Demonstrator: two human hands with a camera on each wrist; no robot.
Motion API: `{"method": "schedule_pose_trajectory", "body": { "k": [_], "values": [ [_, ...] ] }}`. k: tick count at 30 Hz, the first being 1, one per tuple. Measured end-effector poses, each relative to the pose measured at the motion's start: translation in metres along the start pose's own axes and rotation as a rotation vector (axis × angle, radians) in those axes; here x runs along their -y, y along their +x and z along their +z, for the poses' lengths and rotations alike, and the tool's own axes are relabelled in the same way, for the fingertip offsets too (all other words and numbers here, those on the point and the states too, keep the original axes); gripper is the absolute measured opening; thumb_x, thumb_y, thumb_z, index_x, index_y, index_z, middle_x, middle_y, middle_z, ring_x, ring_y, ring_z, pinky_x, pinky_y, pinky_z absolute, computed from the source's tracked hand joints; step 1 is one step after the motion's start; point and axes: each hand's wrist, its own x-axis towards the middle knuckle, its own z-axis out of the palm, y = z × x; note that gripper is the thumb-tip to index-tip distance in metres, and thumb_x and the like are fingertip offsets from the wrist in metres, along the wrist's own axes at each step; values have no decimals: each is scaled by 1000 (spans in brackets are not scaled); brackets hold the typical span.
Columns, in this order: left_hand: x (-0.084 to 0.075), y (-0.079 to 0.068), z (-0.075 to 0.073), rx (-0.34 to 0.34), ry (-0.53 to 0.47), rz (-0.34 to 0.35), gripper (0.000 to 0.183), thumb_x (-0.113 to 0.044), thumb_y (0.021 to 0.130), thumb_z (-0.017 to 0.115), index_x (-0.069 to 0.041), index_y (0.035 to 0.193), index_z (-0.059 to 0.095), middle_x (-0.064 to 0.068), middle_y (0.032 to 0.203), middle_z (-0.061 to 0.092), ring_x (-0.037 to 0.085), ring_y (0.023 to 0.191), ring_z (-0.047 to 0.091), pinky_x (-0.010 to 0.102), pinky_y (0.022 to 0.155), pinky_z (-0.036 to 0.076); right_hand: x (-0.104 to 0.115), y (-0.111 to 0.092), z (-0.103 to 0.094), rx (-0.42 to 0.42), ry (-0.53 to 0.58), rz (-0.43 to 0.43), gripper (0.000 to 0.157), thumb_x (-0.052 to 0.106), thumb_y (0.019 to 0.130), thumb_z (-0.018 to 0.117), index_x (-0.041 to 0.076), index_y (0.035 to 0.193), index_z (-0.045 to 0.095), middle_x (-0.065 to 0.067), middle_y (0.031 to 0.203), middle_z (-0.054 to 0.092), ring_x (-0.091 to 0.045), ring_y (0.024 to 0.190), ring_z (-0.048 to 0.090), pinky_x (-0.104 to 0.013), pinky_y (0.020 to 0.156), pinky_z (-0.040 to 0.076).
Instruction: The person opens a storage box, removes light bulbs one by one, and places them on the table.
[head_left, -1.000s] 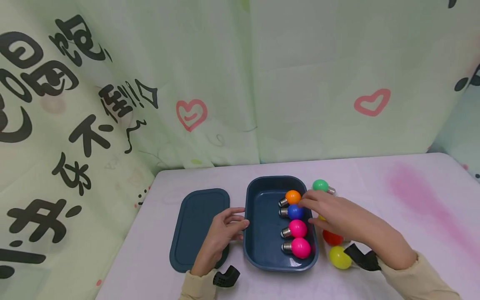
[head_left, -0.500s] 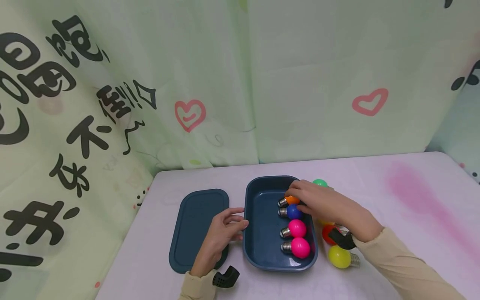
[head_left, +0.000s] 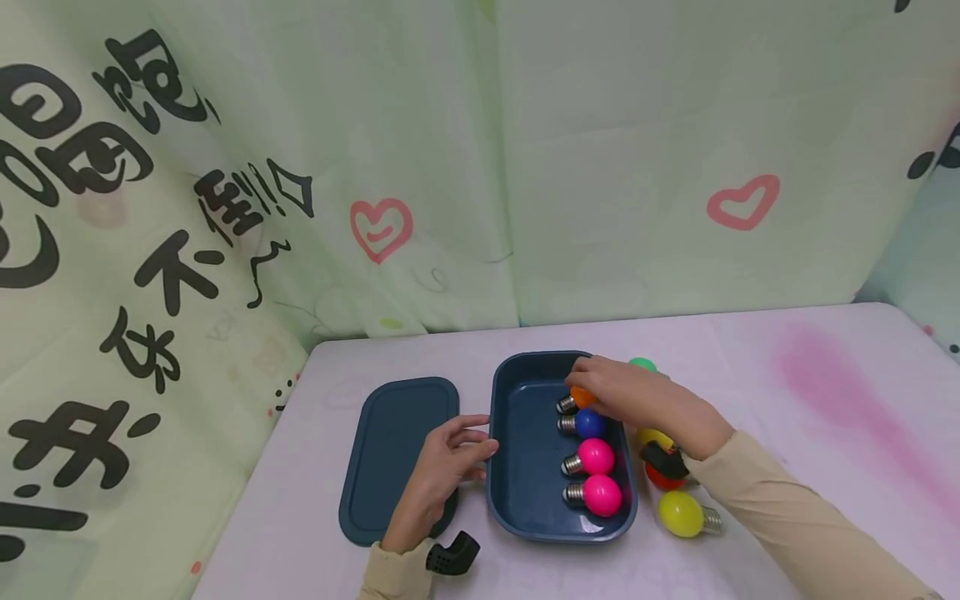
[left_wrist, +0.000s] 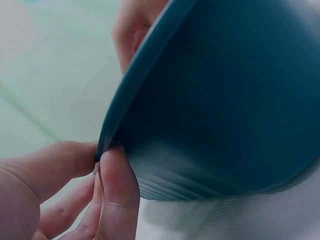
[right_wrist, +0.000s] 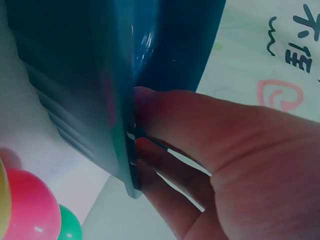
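A dark blue plastic box (head_left: pixel 528 500) stands on the table, with a row of light bulbs along its right side: an orange bulb (head_left: pixel 579 398), a blue bulb (head_left: pixel 589 423) and two pink bulbs, one (head_left: pixel 596 457) above the other (head_left: pixel 602 496). My left hand (head_left: pixel 446 467) pinches the box's left rim between thumb and finger, as the left wrist view shows. Over the far right rim, my right hand (head_left: pixel 630 396) reaches in and holds the orange bulb's globe, partly covering it. In the right wrist view the box wall hides that bulb.
Left of the box lies its flat dark lid (head_left: pixel 397 442). To the right are a green bulb (head_left: pixel 643 364), a yellow bulb (head_left: pixel 651 437), a red bulb (head_left: pixel 662 477) and another yellow bulb (head_left: pixel 681 514). Printed curtains hang behind the table.
My right hand has moved left over the rim onto the orange bulb, which stays in about the same spot. The left hand keeps its hold on the box.
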Motion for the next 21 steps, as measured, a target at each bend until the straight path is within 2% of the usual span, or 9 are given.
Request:
{"method": "schedule_pose_trajectory", "body": {
  "k": [5, 11, 21],
  "values": [
    [0, 0, 0, 2, -10, -2, 48, -18, 89, 75, -5, 133, 60, 6, 98, 68, 12, 75, 65, 25, 64, 58, -2, 8, 0, 36, -29, -2, 30, 5, 85, 76, 1, 114, 70, -10, 105, 65, -23, 95, 64, -34, 84, 59],
    [0, -1, 0, 4, -16, -5, 48, -18, 89, 75, -5, 132, 60, 6, 97, 68, 12, 75, 65, 25, 64, 58, -5, 16, 0, 65, -41, 12, 27, 5, 84, 78, 4, 110, 73, -5, 94, 64, -18, 86, 63, -32, 77, 60],
    [-1, -1, -1, 4, -15, -3, 48, -18, 89, 76, -4, 132, 60, 6, 97, 68, 12, 73, 65, 25, 64, 58, -9, 23, 6, 55, -50, 14, 21, 6, 82, 79, 8, 103, 75, -2, 85, 63, -14, 79, 60, -30, 73, 59]
  ]
}}
